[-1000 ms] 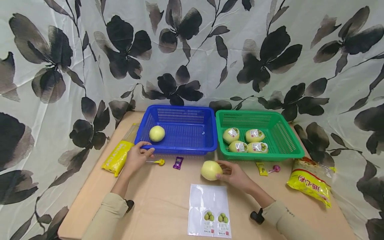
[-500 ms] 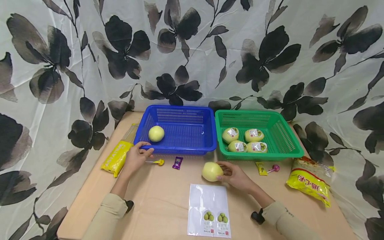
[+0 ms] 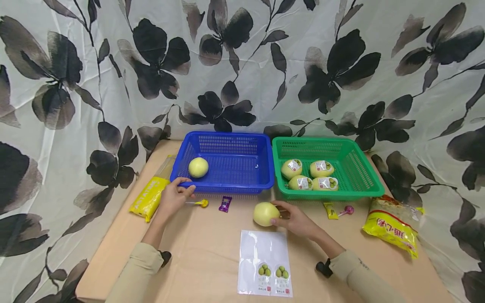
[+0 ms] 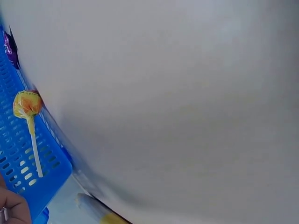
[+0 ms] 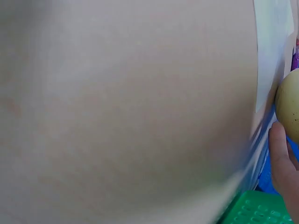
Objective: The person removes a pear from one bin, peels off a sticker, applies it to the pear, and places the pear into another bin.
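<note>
My right hand [image 3: 297, 219] grips a pale yellow-green pear [image 3: 266, 213] from its right side, above the table in front of the baskets. In the right wrist view, a finger [image 5: 279, 149] touches the speckled pear [image 5: 290, 105]. My left hand [image 3: 175, 197] holds the front left rim of the blue basket [image 3: 227, 188]; only part of that hand [image 4: 14, 205] shows in the left wrist view. One unlabelled pear [image 3: 198, 167] lies inside this basket. Several pears with stickers [image 3: 322, 168] lie in the green basket [image 3: 360, 168]. A sheet with two pear stickers [image 3: 263, 248] lies nearest me.
A yellow-wrapped lollipop [image 3: 203, 203] and a purple-wrapped candy [image 3: 225, 204] lie before the blue basket. A yellow sachet [image 3: 330, 211] and pink lollipop [image 3: 348, 209] lie before the green one. Yellow packets stand at the left [image 3: 150, 198] and right [image 3: 390, 229] table edges.
The pear in my right hand has tipped and turned slightly. My left hand stays on the blue basket's rim, and the other things have not moved.
</note>
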Motion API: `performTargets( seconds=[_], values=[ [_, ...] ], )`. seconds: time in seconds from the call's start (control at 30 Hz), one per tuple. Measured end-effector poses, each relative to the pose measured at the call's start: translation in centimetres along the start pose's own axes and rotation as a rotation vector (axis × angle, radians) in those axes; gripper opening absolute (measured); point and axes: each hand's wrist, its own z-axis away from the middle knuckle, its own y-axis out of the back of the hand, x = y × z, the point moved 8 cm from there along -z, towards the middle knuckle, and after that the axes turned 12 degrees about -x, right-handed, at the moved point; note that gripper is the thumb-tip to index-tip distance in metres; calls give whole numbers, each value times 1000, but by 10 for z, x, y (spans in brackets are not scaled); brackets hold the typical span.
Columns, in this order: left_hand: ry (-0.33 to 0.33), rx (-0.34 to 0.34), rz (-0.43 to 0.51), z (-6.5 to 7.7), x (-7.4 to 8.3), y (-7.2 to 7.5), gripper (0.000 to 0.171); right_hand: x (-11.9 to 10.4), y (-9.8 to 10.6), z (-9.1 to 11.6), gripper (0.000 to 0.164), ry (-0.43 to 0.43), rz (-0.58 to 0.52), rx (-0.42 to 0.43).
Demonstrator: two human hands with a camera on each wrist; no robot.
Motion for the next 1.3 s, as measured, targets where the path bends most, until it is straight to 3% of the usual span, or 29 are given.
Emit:
performTargets(
  seconds=[0.17,0.27,0.37,0.47,0.57,0.67,0.77,0.97,1.1,1.2,1.3],
  values=[
    [-8,17,-40,5,11,-7,43,-3,-1,1,64,5,15,-4],
    [-44,71,-81,13,31,-15,48,-3,-1,3,65,-9,11,2],
    [-146,94,-98,20,61,-33,41,-2,1,5,68,-26,10,4],
    [-265,-36,-123,24,88,-66,25,-1,5,12,71,-45,18,13],
    [-339,-289,-199,29,103,-111,17,-5,12,22,72,-54,30,45],
    [-369,-501,-316,37,104,-150,23,-12,19,34,70,-49,35,89],
    [-345,-607,-398,42,95,-175,35,-20,19,45,66,-26,46,116],
    [-256,-618,-447,46,81,-192,45,-32,-3,60,45,47,128,104],
    [-236,-604,-431,45,81,-194,45,-38,-35,60,31,100,235,-23],
    [-245,-609,-428,45,83,-197,47,-36,-60,58,27,82,317,-131],
    [-269,-637,-422,45,84,-201,48,-32,-79,56,21,43,346,-185]
  ],
)
